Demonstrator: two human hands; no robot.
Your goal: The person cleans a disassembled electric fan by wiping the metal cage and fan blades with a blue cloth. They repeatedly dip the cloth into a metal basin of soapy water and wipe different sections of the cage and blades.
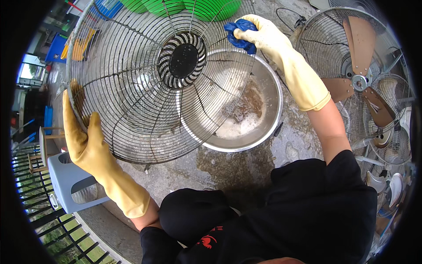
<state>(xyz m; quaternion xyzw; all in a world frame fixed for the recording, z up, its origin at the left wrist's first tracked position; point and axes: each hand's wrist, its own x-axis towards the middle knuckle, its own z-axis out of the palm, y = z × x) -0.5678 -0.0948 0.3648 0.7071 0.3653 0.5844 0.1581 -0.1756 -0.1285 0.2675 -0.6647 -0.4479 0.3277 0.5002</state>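
Both my hands wear pale yellow rubber gloves. A large round wire fan guard (132, 85) with a black centre disc (185, 61) is held up tilted in front of me. My left hand (87, 142) grips its left rim, with the thumb on the near side and some fingers seen through the wires. At the guard's upper right, my right hand (262, 34) clutches a crumpled blue cloth (242, 35) against or close to the wires; contact cannot be made out. Beneath the guard's right part stands a wide metal basin (242, 140) holding brownish, foamy water (247, 105).
A fan with brown blades (359, 46) in its wire cage lies at the right, among more fan parts (394, 189). Green tubs (211, 8) stand at the top. A grey-blue plastic stool (71, 184) is at the left, by a black railing (59, 231). The concrete floor (230, 168) is wet.
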